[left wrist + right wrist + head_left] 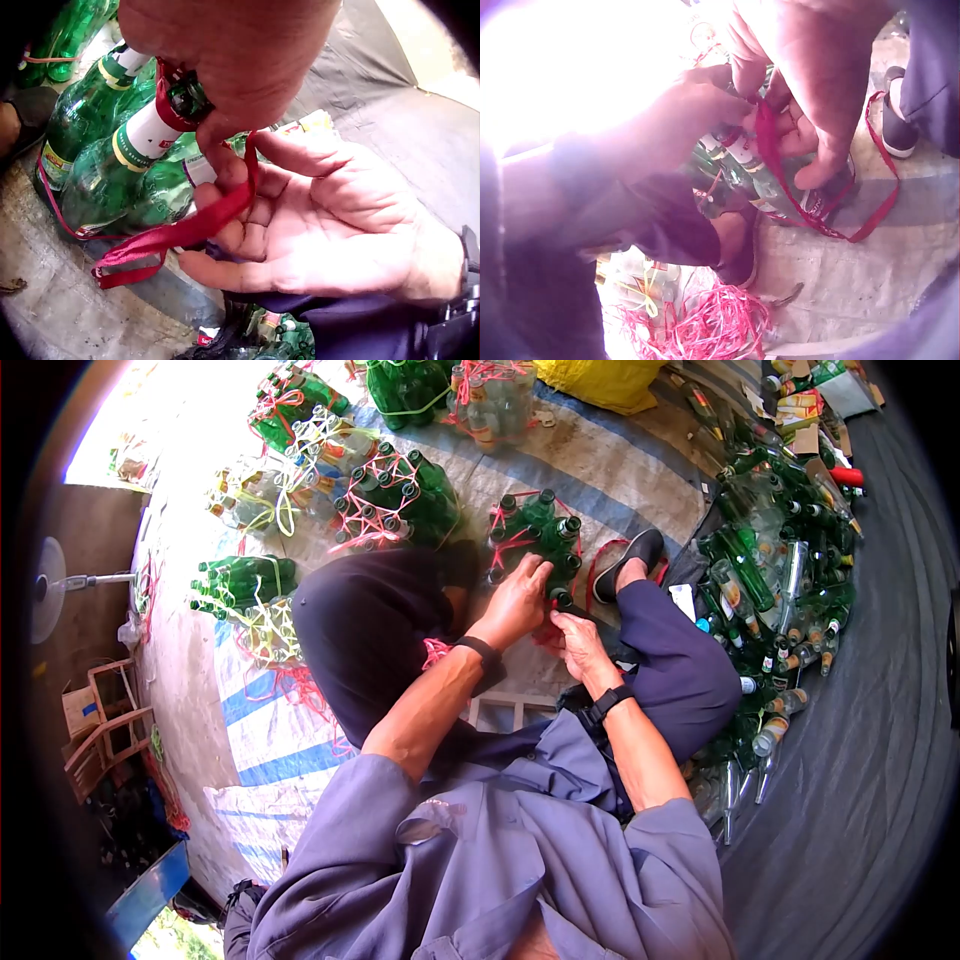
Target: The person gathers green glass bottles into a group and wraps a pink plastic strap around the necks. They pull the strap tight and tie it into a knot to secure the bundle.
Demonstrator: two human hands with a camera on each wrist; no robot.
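Observation:
A bundle of green glass bottles point(537, 525) stands between the person's feet, with red plastic ribbon looped round the necks. Over the near side of it, the left hand point(515, 600) bends down at a bottle neck point(154, 124) wrapped in red ribbon point(187, 229), its fingertips pinching the ribbon beside the neck. Close by on the right, the right hand point(580, 645) holds the same ribbon between thumb and curled fingers, palm turned up in the left wrist view. A loose length of ribbon hangs below the fingers and trails over the ground sheet in the right wrist view.
More tied bottle bundles point(400, 495) stand to the left and ahead. A large heap of loose bottles point(770, 580) lies on the right beside a dark sheet point(850, 760). A tangle of pink-red ribbon point(712, 326) lies near the left foot. A yellow sack point(605, 380) is at the top.

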